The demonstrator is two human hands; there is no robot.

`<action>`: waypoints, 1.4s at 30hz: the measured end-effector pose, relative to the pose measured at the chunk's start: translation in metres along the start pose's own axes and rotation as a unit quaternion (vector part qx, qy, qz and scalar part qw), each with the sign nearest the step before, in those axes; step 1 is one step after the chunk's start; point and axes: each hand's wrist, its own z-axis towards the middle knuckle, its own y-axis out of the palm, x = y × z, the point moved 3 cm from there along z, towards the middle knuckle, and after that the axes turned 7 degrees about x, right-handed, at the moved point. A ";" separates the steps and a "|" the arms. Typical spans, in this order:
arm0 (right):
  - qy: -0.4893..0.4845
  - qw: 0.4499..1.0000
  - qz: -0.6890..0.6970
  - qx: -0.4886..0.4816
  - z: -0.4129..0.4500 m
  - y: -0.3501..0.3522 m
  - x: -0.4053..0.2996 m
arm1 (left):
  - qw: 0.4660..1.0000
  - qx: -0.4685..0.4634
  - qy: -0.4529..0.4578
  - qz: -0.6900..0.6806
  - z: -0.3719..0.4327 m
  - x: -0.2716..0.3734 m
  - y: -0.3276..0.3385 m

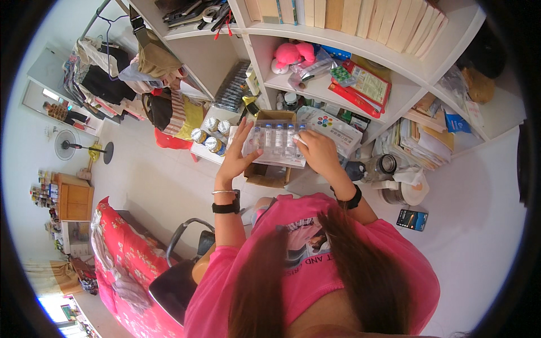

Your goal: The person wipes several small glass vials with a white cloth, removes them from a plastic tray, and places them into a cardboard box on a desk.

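A clear plastic tray (274, 158) with several blue-capped glass vials (279, 136) lies in front of me over a white box and an open cardboard box (267, 179). My left hand (236, 154) is at the tray's left end, fingers apart and thumb over its near edge; it holds nothing that I can see. At the right end, the fingers of my right hand (319, 152) are pinched around a small white item (299, 139), partly hidden and too small to identify. That hand covers the lower part of the rightmost vial.
Several foil-topped bottles (215, 145) stand left on a small white table (203, 150). Behind the tray rises a white shelf unit (338, 36); a white printed carton (331, 129) leans there. To the right are a glass jar (382, 164), a lidded container (405, 192) and a phone (412, 220).
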 end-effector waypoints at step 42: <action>-0.021 0.996 -0.084 0.014 -0.004 0.012 -0.002 | 0.895 0.179 0.033 0.407 0.007 0.050 0.045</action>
